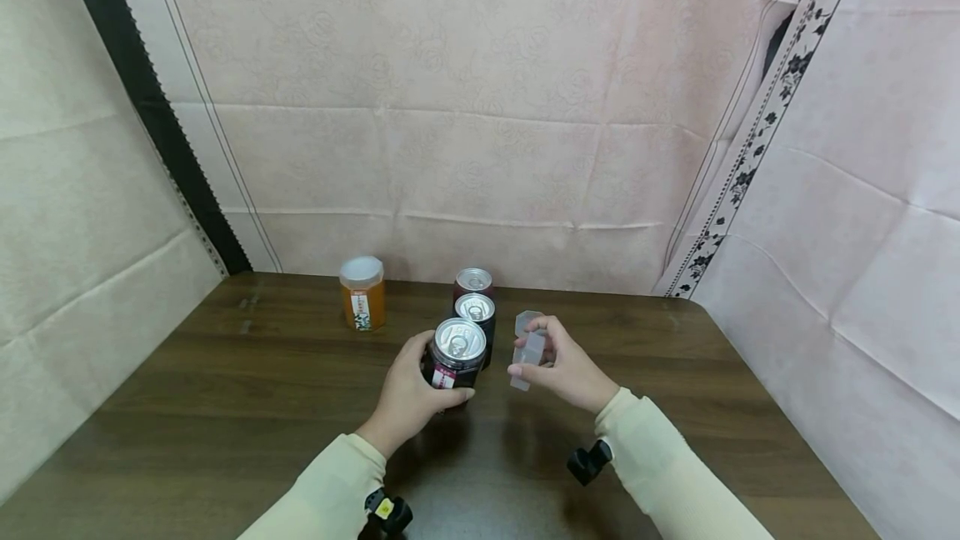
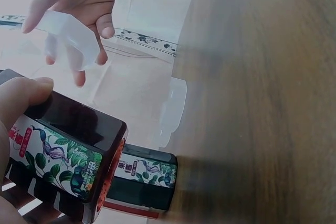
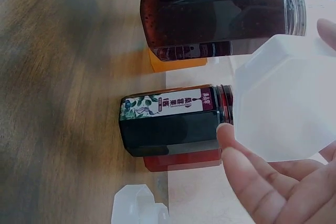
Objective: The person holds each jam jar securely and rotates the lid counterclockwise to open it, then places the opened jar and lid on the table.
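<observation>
My left hand (image 1: 411, 397) grips a dark jar (image 1: 459, 348) with a silver pull-tab top, the thumb across its near side. The jar's floral label and reddish underside show in the left wrist view. To the right, my right hand (image 1: 558, 361) holds a translucent plastic lid (image 3: 286, 98) between thumb and fingers, apart from the jar. Directly behind the held jar stand a second dark jar (image 3: 173, 121) and a third jar (image 1: 474, 280), both with silver pull-tab tops. Another translucent lid (image 3: 134, 203) lies on the table beyond my right hand.
An amber jar (image 1: 363, 302) with a white lid stands at the back left of the brown wooden table (image 1: 247, 407). Pale cloth (image 1: 450, 157) hangs behind the table's far edge and along both sides.
</observation>
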`<move>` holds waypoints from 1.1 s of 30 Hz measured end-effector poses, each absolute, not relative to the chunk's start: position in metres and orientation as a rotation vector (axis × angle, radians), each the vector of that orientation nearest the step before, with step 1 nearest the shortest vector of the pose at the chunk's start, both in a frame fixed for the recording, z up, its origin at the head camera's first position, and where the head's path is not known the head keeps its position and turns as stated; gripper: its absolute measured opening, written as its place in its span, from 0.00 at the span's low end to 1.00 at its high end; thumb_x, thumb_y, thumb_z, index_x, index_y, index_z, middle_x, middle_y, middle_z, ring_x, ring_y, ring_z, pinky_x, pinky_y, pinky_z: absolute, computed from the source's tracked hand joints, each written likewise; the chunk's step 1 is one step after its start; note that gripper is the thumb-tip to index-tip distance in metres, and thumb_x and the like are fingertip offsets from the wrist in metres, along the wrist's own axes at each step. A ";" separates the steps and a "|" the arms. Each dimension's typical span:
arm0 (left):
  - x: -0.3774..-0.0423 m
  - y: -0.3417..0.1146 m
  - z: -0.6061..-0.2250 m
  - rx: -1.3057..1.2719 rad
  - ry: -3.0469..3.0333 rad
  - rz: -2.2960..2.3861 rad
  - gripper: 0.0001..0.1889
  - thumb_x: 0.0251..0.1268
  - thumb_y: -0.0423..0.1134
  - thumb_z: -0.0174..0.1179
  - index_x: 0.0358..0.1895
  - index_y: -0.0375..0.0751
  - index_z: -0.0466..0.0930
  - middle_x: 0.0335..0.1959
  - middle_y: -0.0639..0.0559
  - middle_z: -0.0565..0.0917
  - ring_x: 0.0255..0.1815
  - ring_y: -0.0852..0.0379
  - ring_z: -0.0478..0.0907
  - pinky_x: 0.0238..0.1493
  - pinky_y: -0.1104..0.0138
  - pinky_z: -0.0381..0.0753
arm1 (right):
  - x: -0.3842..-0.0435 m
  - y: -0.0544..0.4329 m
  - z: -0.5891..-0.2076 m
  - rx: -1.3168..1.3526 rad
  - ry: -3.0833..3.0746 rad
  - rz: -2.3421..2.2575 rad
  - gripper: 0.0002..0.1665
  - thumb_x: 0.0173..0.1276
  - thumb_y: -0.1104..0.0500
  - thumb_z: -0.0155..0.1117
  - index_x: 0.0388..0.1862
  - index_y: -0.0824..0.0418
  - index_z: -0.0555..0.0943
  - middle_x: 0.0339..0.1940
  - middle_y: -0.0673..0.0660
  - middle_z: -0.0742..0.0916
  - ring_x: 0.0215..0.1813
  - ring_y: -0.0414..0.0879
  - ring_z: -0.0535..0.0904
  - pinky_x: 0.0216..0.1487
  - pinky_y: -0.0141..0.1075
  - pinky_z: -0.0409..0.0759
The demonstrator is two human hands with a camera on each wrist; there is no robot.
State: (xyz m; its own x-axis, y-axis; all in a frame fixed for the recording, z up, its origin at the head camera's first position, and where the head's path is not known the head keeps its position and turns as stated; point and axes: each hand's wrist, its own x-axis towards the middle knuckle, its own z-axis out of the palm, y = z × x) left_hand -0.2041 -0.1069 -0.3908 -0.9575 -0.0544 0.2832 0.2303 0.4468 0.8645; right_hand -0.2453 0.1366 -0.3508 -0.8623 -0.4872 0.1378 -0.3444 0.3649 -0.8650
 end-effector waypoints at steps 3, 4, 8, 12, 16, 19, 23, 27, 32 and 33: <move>-0.204 -0.107 -0.391 -0.151 -2.429 -1.524 0.45 0.39 0.43 0.80 0.65 0.41 0.66 0.59 0.46 0.73 0.59 0.47 0.71 0.63 0.47 0.70 | -0.245 0.138 -0.351 -0.757 2.489 -1.505 0.36 0.62 0.53 0.70 0.61 0.59 0.60 0.61 0.63 0.77 0.55 0.57 0.76 0.55 0.52 0.77; -0.204 -0.107 -0.391 -0.150 -2.428 -1.525 0.45 0.39 0.43 0.80 0.65 0.41 0.66 0.59 0.46 0.73 0.59 0.47 0.71 0.63 0.47 0.70 | -0.245 0.138 -0.351 -0.754 2.492 -1.502 0.36 0.61 0.53 0.71 0.60 0.59 0.60 0.61 0.63 0.77 0.55 0.56 0.76 0.55 0.51 0.78; -0.204 -0.107 -0.391 -0.145 -2.428 -1.526 0.45 0.39 0.42 0.80 0.65 0.40 0.66 0.59 0.46 0.73 0.59 0.47 0.71 0.63 0.47 0.70 | -0.245 0.139 -0.352 -0.743 2.497 -1.494 0.37 0.60 0.54 0.72 0.60 0.59 0.61 0.62 0.64 0.76 0.53 0.56 0.76 0.52 0.50 0.79; -0.204 -0.106 -0.391 -0.140 -2.429 -1.524 0.45 0.39 0.42 0.80 0.65 0.40 0.66 0.59 0.46 0.73 0.59 0.47 0.71 0.63 0.47 0.70 | -0.246 0.140 -0.354 -0.750 2.484 -1.502 0.38 0.59 0.54 0.73 0.60 0.59 0.61 0.63 0.66 0.74 0.52 0.56 0.77 0.50 0.49 0.80; -0.204 -0.105 -0.391 -0.126 -2.428 -1.523 0.45 0.39 0.42 0.80 0.65 0.40 0.66 0.59 0.46 0.73 0.59 0.47 0.71 0.63 0.48 0.70 | -0.247 0.140 -0.356 -0.769 2.487 -1.498 0.37 0.60 0.54 0.72 0.60 0.59 0.61 0.63 0.66 0.75 0.50 0.56 0.78 0.49 0.48 0.80; -0.204 -0.105 -0.391 -0.124 -2.429 -1.519 0.45 0.39 0.41 0.80 0.65 0.40 0.66 0.59 0.45 0.73 0.60 0.46 0.71 0.63 0.47 0.70 | -0.247 0.139 -0.357 -0.779 2.510 -1.484 0.36 0.60 0.54 0.72 0.60 0.61 0.62 0.62 0.65 0.76 0.49 0.55 0.77 0.50 0.47 0.80; -0.205 -0.105 -0.391 -0.112 -2.440 -1.514 0.46 0.40 0.42 0.79 0.66 0.40 0.65 0.61 0.45 0.72 0.61 0.46 0.71 0.64 0.47 0.69 | -0.246 0.139 -0.357 -0.776 2.529 -1.476 0.36 0.61 0.54 0.71 0.61 0.63 0.63 0.61 0.62 0.77 0.50 0.56 0.76 0.51 0.48 0.78; -0.205 -0.105 -0.391 -0.092 -2.449 -1.520 0.47 0.40 0.43 0.79 0.67 0.40 0.64 0.61 0.45 0.72 0.61 0.46 0.70 0.64 0.47 0.69 | -0.246 0.140 -0.358 -0.775 2.522 -1.488 0.36 0.60 0.55 0.72 0.60 0.63 0.64 0.61 0.62 0.77 0.51 0.55 0.76 0.52 0.48 0.78; -0.207 -0.104 -0.393 -0.078 -2.443 -1.522 0.46 0.40 0.44 0.79 0.66 0.40 0.64 0.61 0.45 0.72 0.60 0.46 0.71 0.63 0.47 0.69 | -0.248 0.142 -0.361 -0.790 2.506 -1.504 0.36 0.58 0.56 0.74 0.58 0.63 0.64 0.62 0.64 0.77 0.52 0.54 0.77 0.53 0.46 0.78; -0.207 -0.104 -0.394 -0.077 -2.440 -1.521 0.46 0.40 0.44 0.79 0.66 0.40 0.65 0.61 0.44 0.72 0.60 0.46 0.71 0.63 0.47 0.69 | -0.248 0.142 -0.362 -0.790 2.507 -1.504 0.36 0.58 0.56 0.74 0.58 0.64 0.64 0.62 0.65 0.77 0.53 0.54 0.77 0.53 0.47 0.78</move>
State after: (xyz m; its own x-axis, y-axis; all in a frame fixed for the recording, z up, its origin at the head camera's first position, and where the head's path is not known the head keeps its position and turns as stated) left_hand -0.2074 -0.1043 -0.3936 -0.9636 -0.0939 0.2501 0.1832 0.4492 0.8744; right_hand -0.2481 0.1424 -0.3618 -0.8579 -0.4866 0.1648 -0.3744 0.3724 -0.8492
